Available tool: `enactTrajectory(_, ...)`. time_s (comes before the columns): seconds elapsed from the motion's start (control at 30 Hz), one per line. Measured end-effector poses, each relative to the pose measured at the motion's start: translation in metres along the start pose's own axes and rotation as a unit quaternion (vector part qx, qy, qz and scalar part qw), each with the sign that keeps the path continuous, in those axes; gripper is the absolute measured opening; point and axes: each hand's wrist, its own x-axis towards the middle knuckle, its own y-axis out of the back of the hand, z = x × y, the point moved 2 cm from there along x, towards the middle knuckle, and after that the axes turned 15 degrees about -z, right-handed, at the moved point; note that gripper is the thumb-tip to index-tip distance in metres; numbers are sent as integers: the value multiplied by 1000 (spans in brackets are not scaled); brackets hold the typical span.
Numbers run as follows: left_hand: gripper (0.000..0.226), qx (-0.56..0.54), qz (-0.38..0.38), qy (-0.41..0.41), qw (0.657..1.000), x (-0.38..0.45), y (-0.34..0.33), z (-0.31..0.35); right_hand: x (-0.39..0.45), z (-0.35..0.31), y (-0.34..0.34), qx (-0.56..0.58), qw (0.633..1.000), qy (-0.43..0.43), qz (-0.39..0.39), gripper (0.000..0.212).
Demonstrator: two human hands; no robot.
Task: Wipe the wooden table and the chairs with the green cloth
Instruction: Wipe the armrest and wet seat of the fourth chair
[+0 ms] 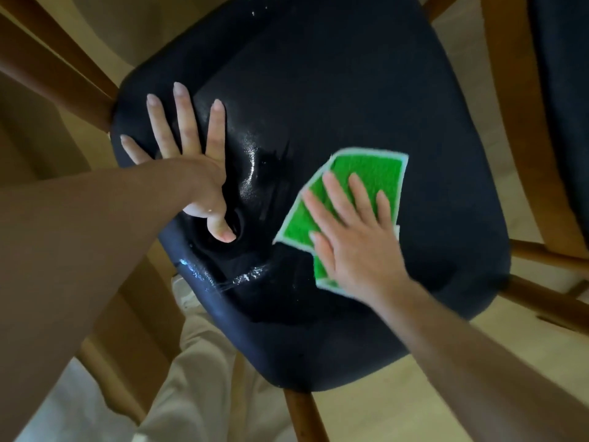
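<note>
Nearest to me, low in the view, my leg in pale trousers [204, 362] stands beside the front corner of the chair, with the light floor [398, 393] showing around it. One wooden chair leg [306, 416] drops from under the seat's near edge.

Above that is the dark padded chair seat [350, 90], black or very deep navy, filling most of what I see. My right hand [350, 237] lies flat on the green cloth [369, 173], fingers straight and slightly spread, pressing it onto the seat rather than gripping it. The cloth is folded, with a pale border, and sits on the right half of the cushion; its layers fan out past my fingertips and a corner shows below my palm.

My left hand [191, 161] is spread wide and open on the left side of the seat, holding nothing. Its fingers [185, 119] point away from me and the thumb pushes a dent into the padding. Between my hands the cushion shines wet, and a streak of white droplets runs near its left front edge.

Further out, wooden frame rails [541, 260] stick out to the right of the seat, and another wooden rail [57, 78] runs on the left. At the far top edge of the seat there are a few more white specks [255, 4]. A second dark cushion [564, 74] sits at the upper right.
</note>
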Motion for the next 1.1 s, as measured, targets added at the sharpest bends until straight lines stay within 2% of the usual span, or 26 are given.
enactTrajectory(0.23,163,-1,19,-7,1000,2,-1,-1,92,42,84,110,978,-146,95,55)
enactTrajectory(0.33,162,2,22,-12,1000,2,0,-2,79,26,74,111,984,-128,55,61)
enactTrajectory(0.53,162,1,15,-10,1000,2,2,-3,-17,-12,-2,59,997,-10,-49,77)
enactTrajectory(0.7,164,-10,12,-16,1000,8,1,-5,-30,-8,-14,33,997,15,-67,83)
enactTrajectory(0.83,164,-8,28,-20,999,8,0,-4,6,5,14,-1,999,39,-33,75)
enactTrajectory(0.9,163,-1,38,-22,999,9,-2,-4,31,16,36,32,999,4,1,69)
enactTrajectory(1.0,163,4,51,-21,998,9,-3,-4,66,29,66,118,989,-73,56,71)
enactTrajectory(1.1,162,-8,59,-26,998,11,-3,-4,68,28,70,162,980,-96,58,74)
